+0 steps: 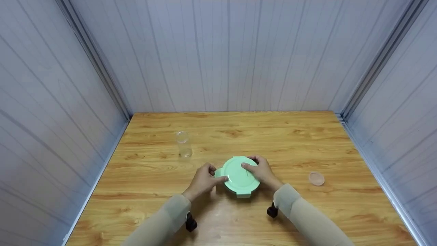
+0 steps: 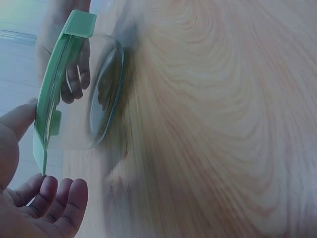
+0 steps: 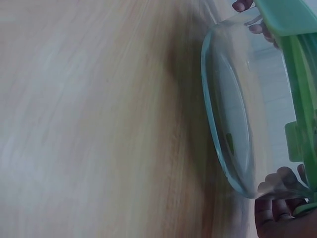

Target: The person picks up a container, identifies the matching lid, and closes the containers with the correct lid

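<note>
Between both hands is a round glass food container (image 3: 237, 114) with a light green lid (image 1: 235, 172) that has snap flaps at its edge. My left hand (image 1: 202, 181) is at the left flap (image 2: 41, 153), which sticks outward from the lid. Its thumb lies on the lid's edge, and a fingertip touches the flap's end from below. From the right, my right hand (image 1: 263, 172) grips the container, thumb on top of the lid and the other fingers down at the glass side. The front flap (image 1: 243, 195) is folded down. Close over the tabletop is the glass base.
A clear glass cylinder (image 1: 184, 145) stands behind and left of the container. To the right lies a small round translucent disc (image 1: 316, 178). The wooden table (image 1: 232, 131) is bordered by pale panel walls (image 1: 211, 58) at the back and both sides.
</note>
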A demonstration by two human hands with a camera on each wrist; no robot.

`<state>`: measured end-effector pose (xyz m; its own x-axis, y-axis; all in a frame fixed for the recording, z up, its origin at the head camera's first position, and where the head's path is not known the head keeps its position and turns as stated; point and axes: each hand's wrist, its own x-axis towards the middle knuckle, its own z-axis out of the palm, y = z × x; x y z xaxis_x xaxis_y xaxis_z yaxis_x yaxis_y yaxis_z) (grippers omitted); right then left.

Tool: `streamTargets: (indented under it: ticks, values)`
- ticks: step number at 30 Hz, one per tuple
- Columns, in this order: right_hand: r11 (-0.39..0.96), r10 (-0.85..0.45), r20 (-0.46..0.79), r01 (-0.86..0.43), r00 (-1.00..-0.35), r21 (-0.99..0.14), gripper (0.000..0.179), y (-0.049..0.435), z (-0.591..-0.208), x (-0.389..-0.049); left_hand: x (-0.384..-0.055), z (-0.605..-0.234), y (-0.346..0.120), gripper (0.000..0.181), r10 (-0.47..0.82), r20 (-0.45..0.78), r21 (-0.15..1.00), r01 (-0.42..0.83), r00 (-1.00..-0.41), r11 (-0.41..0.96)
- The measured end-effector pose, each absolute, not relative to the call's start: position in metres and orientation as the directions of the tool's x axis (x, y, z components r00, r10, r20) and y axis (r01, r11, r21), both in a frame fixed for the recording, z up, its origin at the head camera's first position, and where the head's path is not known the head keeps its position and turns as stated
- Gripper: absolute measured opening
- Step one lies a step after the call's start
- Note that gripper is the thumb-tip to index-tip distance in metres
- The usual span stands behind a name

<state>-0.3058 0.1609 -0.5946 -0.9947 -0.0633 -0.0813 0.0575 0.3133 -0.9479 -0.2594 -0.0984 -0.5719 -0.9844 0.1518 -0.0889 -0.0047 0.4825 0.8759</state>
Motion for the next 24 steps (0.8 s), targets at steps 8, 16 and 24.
streamTargets:
  ticks: [8,16,24]
  values:
    - [0.316,-0.064,-0.085,0.061,-0.994,-0.947,0.038,0.1619,-0.5963,-0.3062,-0.2592,-0.5706,-0.0965,0.048,0.167,-0.075,0.871,0.017,-0.983,0.491]
    - [0.311,-0.060,-0.053,0.031,-0.997,-0.950,0.035,0.1611,-0.5964,-0.3060,-0.2596,-0.5724,-0.0934,0.046,0.189,-0.061,0.886,0.035,-0.980,0.463]
    - [0.314,-0.059,-0.022,0.002,-0.998,-0.949,0.035,0.1604,-0.5961,-0.3055,-0.2620,-0.5700,-0.0929,0.036,0.212,-0.084,0.890,0.022,-0.974,0.455]
